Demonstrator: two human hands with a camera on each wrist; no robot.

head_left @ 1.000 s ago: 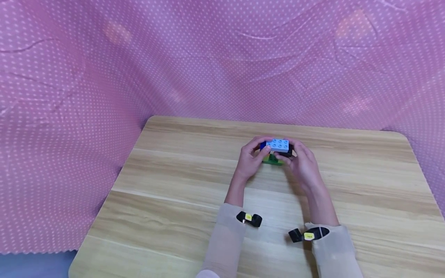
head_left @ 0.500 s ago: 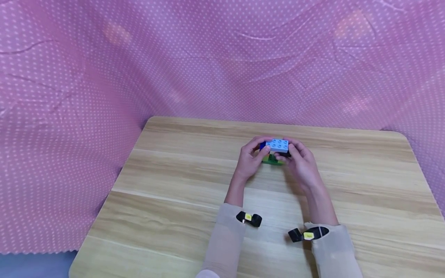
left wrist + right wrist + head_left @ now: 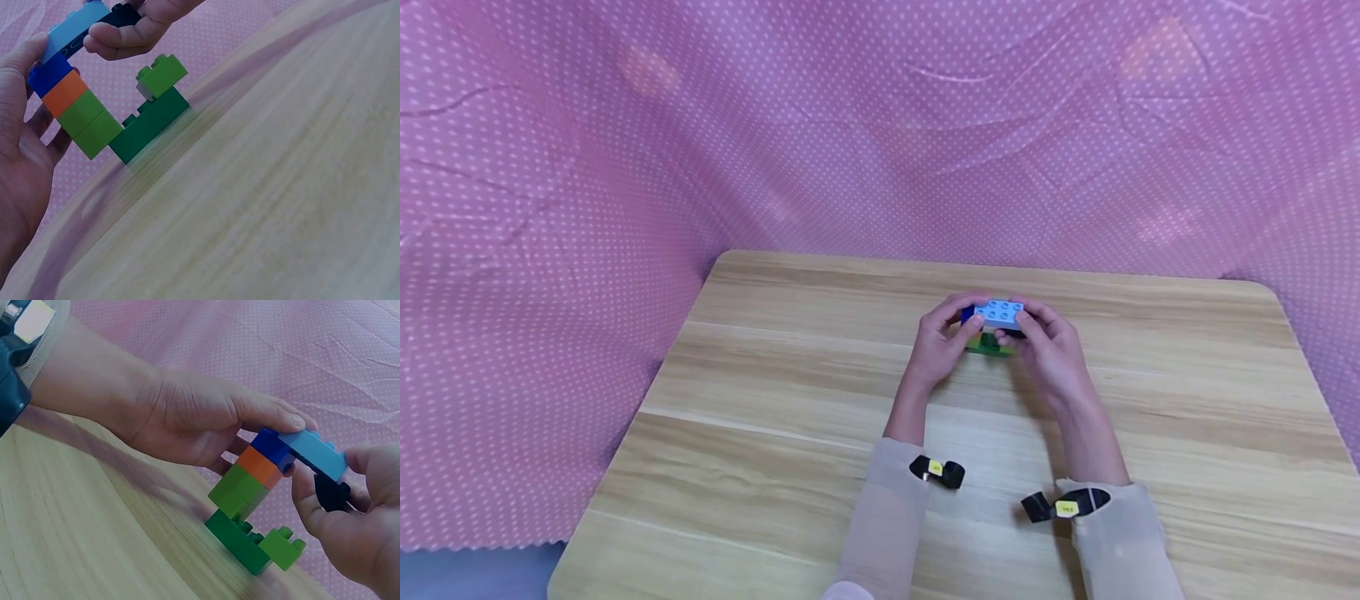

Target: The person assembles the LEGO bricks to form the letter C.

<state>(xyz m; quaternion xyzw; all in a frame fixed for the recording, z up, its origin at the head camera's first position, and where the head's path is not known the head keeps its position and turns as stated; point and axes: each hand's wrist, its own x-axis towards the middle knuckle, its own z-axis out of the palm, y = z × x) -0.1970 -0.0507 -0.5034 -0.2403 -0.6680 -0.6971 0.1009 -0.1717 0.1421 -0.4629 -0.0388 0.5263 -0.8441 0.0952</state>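
Observation:
A toy brick build stands on the table. Its base is a dark green brick (image 3: 234, 542), bearing a small light green brick (image 3: 281, 550) at one end. From the other end rises a column of two light green bricks (image 3: 236, 490), an orange brick (image 3: 259, 467) and a dark blue brick (image 3: 271, 445). Across the top reaches a light blue brick (image 3: 1000, 312), with a black brick (image 3: 330, 492) under its free end. My left hand (image 3: 936, 346) grips the column's top, thumb on the light blue brick. My right hand (image 3: 1056, 358) pinches the light blue and black bricks, thumb above, fingers below.
The wooden table (image 3: 760, 375) has rounded corners. A pink dotted curtain (image 3: 850, 167) hangs behind it and along both sides. Black straps (image 3: 936, 472) with yellow labels sit on both sleeved wrists.
My right thumb has moved left and up, off the black brick's side and onto the right end of the light blue brick. The left hand has stayed put.

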